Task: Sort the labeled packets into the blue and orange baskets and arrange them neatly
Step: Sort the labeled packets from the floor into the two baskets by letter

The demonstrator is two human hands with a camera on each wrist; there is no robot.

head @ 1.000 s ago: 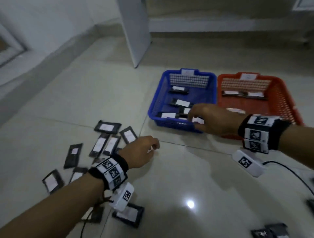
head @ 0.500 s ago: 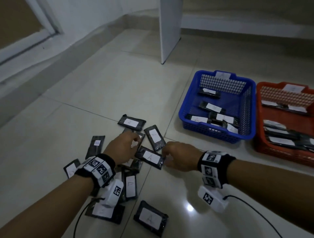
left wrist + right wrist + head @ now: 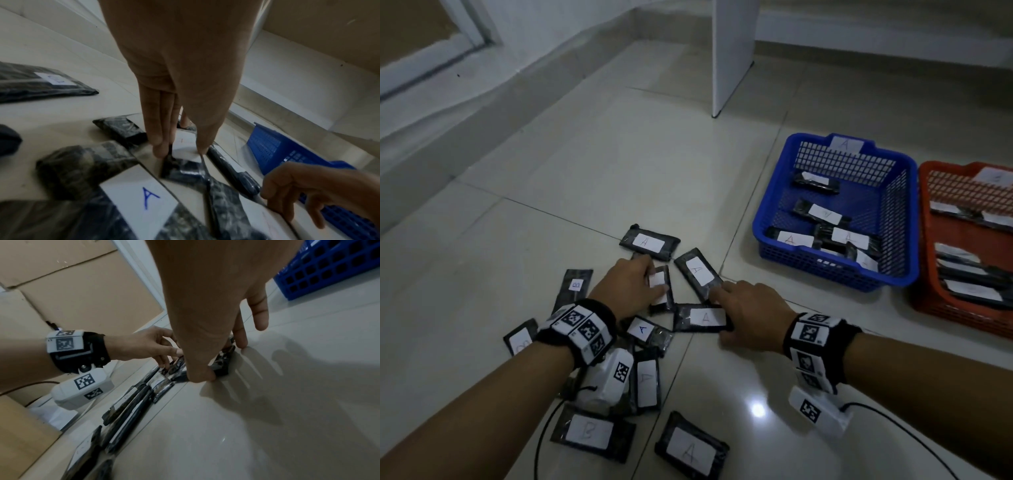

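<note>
Black packets with white A or B labels lie scattered on the tiled floor. My left hand (image 3: pixel 657 284) pinches a small labelled packet (image 3: pixel 662 291) between thumb and fingers; the left wrist view shows that packet (image 3: pixel 185 146) with the fingertips (image 3: pixel 160 146) on its edges. Just to the right, my right hand (image 3: pixel 722 315) grips the right end of an A packet (image 3: pixel 702 318), with thumb and fingers round the same packet (image 3: pixel 222 366) in the right wrist view. The blue basket (image 3: pixel 835 274) holds several A packets. The orange basket (image 3: pixel 955 311) holds several more.
More packets lie near my wrists, among them an A packet (image 3: pixel 690 452) and a B packet (image 3: pixel 589 433). A white upright panel (image 3: pixel 729 54) stands behind. A raised ledge runs along the left. A black cable (image 3: pixel 893 428) trails from my right wrist. Cardboard boxes (image 3: pixel 82 280) stand nearby.
My right hand came back from the blue basket to the pile and took hold of an A packet. My left hand reached forward onto a small packet. The view swung left.
</note>
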